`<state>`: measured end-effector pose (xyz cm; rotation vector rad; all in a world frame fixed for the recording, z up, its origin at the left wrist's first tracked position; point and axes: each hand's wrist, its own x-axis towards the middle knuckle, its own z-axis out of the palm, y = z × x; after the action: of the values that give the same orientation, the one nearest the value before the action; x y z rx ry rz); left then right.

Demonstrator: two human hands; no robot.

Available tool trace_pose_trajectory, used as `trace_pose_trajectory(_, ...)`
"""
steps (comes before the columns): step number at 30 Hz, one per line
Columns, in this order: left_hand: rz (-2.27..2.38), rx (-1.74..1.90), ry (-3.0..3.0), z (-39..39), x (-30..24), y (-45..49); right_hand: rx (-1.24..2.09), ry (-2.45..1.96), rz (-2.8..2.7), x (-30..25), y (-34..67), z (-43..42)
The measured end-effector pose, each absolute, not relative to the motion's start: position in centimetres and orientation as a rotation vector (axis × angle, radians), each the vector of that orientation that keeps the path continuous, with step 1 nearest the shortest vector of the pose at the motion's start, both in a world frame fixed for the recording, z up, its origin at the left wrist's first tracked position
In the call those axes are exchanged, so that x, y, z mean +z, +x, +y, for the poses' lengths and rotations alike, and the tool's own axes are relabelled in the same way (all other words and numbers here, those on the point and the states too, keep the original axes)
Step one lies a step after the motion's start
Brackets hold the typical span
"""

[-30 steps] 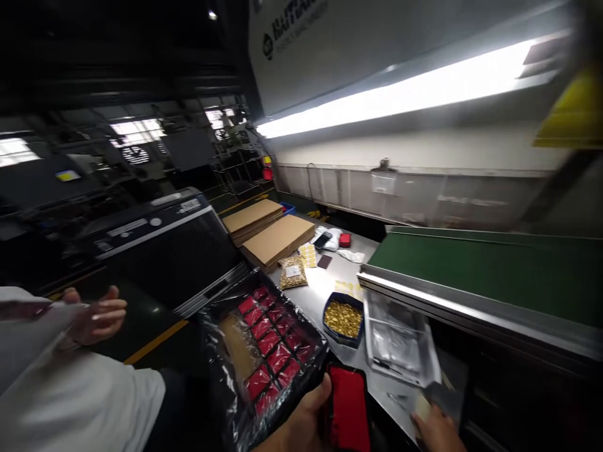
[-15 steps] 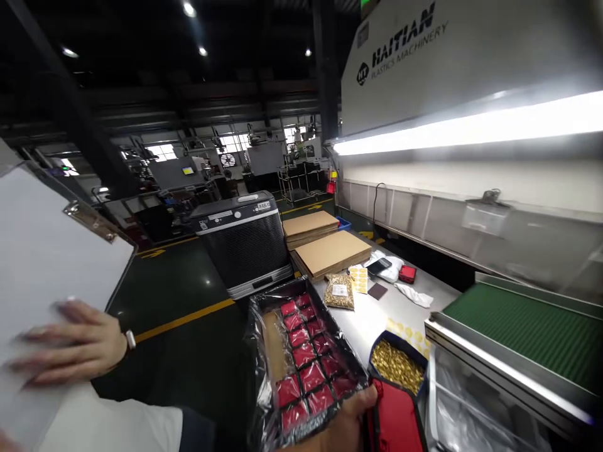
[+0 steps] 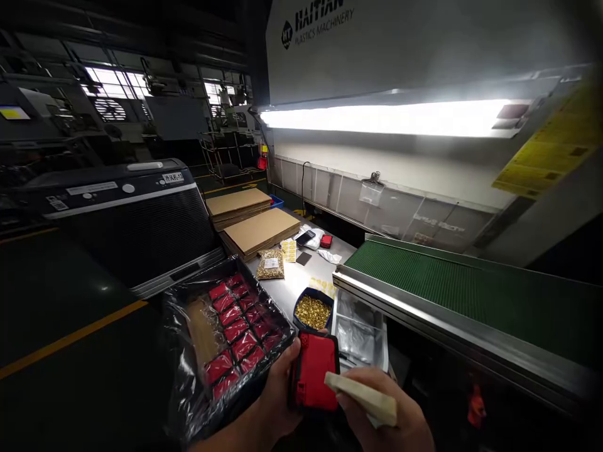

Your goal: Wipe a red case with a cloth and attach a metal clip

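Fingers of left hand [image 3: 277, 402] are clamped on red case [image 3: 315, 378], black-edged, rectangular, held low centre beside tray of red parts [image 3: 235, 326]; long axis runs near-to-far. Right hand [image 3: 391, 417] fingers are closed on pale flat block [image 3: 362, 397], tip touching case.

In my left hand [image 3: 277, 402] I grip a red case with a black rim [image 3: 315, 378], tilted upright, face toward me. At its four o'clock, my right hand [image 3: 386, 420] pinches a pale flat block [image 3: 362, 398], possibly a sponge, one end touching the case.
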<state>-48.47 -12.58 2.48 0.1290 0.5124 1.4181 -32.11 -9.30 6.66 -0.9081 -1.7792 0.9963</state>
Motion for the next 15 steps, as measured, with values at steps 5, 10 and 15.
trace_pose_trajectory(5,0.523,1.33,0.117,-13.6,3.1,-47.7,0.827,-0.643,-2.115,7.3,-31.7,-8.6)
trace_pose_trajectory(10,0.574,1.295,0.11,-13.9,4.0,-47.6,0.74,-0.67,-2.13,7.0,-31.5,-8.8)
trace_pose_trajectory(15,0.644,1.259,0.107,-14.0,3.4,-47.5,0.78,-0.77,-2.063,6.4,-31.9,-9.6)
